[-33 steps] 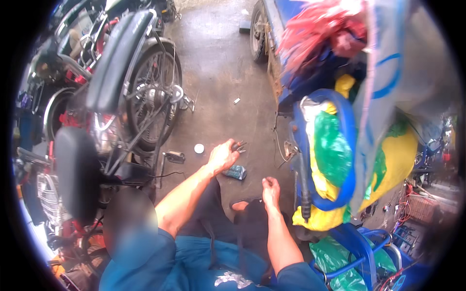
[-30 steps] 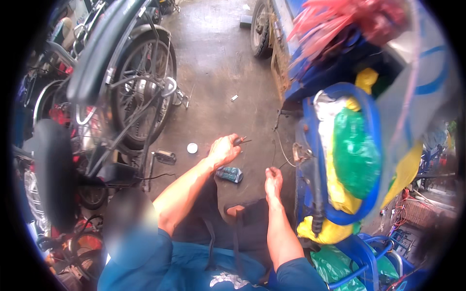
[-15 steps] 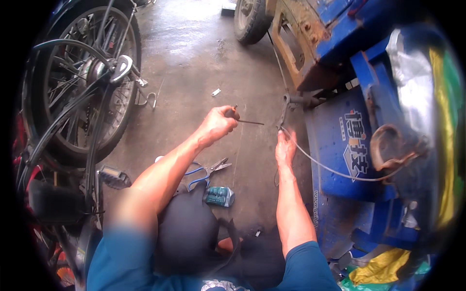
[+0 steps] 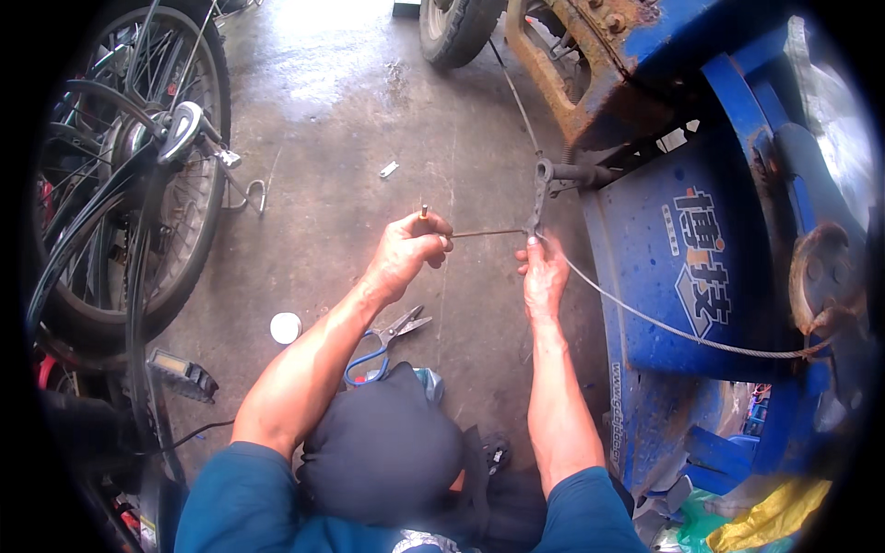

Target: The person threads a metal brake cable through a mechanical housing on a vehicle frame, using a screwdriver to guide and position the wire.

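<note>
My left hand (image 4: pixel 406 253) is closed round a thin rod-like tool (image 4: pixel 484 232). The tool's slim shaft points right, its tip against or just beside the lower end of a greasy metal lever arm (image 4: pixel 539 203); a short end pokes up above my fist. At that lower end my right hand (image 4: pixel 546 275) is closed, thumb uppermost, where a steel cable (image 4: pixel 645 324) meets the lever. From there the cable curves right to a rusty curved bracket (image 4: pixel 807 276). The fingers hide the exact joint. The lever's upper end sits on a horizontal shaft (image 4: pixel 581 173).
A bicycle wheel (image 4: pixel 207 217) and pedal (image 4: pixel 184 373) stand left. Blue-handled scissors (image 4: pixel 392 336), a round white lid (image 4: pixel 286 328) and a small white piece (image 4: pixel 388 170) lie on the concrete floor. The blue vehicle body (image 4: pixel 645 249), rusty frame (image 4: pixel 599 101) and tyre (image 4: pixel 452 41) border the right.
The tool in my left hand has moved right, its tip from short of the lever to its lower end. My right hand stays there. The view has shifted, showing the white lid more fully.
</note>
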Motion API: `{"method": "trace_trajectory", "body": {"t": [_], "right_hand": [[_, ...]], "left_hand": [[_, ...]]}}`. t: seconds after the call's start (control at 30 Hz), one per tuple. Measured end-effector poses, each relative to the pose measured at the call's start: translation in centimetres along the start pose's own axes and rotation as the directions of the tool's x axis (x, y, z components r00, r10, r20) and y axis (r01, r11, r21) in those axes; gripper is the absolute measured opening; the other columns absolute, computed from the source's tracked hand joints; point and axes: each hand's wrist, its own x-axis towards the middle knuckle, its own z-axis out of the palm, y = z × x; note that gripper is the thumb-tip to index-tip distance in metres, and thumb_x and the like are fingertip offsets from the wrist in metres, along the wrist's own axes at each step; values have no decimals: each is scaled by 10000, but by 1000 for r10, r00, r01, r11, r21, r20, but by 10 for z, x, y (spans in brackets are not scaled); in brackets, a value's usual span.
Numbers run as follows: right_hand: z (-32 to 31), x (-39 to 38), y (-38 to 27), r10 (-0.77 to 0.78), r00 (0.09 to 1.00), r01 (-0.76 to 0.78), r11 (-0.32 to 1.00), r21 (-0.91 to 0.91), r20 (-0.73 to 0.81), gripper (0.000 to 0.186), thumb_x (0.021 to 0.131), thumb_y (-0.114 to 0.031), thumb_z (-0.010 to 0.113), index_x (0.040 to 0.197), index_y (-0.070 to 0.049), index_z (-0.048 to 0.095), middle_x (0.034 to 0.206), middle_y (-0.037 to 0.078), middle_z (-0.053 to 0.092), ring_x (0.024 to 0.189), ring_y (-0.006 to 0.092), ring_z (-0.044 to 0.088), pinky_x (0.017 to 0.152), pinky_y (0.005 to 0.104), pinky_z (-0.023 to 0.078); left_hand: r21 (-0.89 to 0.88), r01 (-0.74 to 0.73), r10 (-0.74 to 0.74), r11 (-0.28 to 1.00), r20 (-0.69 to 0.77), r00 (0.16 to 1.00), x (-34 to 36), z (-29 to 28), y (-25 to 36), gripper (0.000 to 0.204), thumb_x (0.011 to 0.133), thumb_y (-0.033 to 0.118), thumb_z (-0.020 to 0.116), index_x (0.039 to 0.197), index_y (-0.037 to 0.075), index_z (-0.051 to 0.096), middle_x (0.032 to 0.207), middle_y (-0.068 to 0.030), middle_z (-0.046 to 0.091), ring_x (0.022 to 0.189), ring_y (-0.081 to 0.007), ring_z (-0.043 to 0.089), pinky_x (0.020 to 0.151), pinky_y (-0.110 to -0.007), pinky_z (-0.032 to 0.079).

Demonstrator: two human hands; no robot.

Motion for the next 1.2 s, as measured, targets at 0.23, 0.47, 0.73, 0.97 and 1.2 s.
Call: {"method": "trace_trajectory", "body": {"t": [0.23,0.47,0.73,0.97,1.2], "right_hand": [[-1,-1,5,4,1000,-4,1000,1,-13,335,941,-186,593,1237,-30,574,881,34,631,729,108,608,561,227,458],[4,-2,6,-30,999,30,1000,5,-36,328,941,-184,593,1225,-22,584,891,48,643,737,109,612,567,227,461],[3,-1,4,-13,998,13,1000,-14,-56,312,940,-192,591,1194,-11,596,924,46,654,744,115,621,576,235,467],[4,-2,6,-22,998,21,1000,-18,-51,358,937,-187,598,1247,-11,571,918,55,655,759,125,631,596,244,478],[6,0,4,-16,999,14,999,-45,-32,357,938,-195,600,1237,-2,578,941,61,663,778,132,641,619,260,492]], "left_hand": [[-47,39,-38,998,25,999,0,-10,-20,223,804,91,659,1004,-1,625,873,-101,668,750,-166,620,673,-311,512],[-204,286,-276,936,76,958,6,-23,-42,281,800,121,693,1047,7,625,919,-106,655,777,-180,617,702,-327,523],[695,-465,381,549,287,879,16,-28,-14,261,842,3,580,1084,83,635,1011,-66,642,934,-235,599,813,-327,498],[668,-341,228,661,254,940,22,-28,-2,264,834,29,587,1088,75,643,957,-101,629,843,-205,611,744,-325,486],[704,-302,175,643,249,953,21,-33,-5,276,836,75,613,1110,51,623,946,-75,656,865,-191,618,790,-332,501]]}}
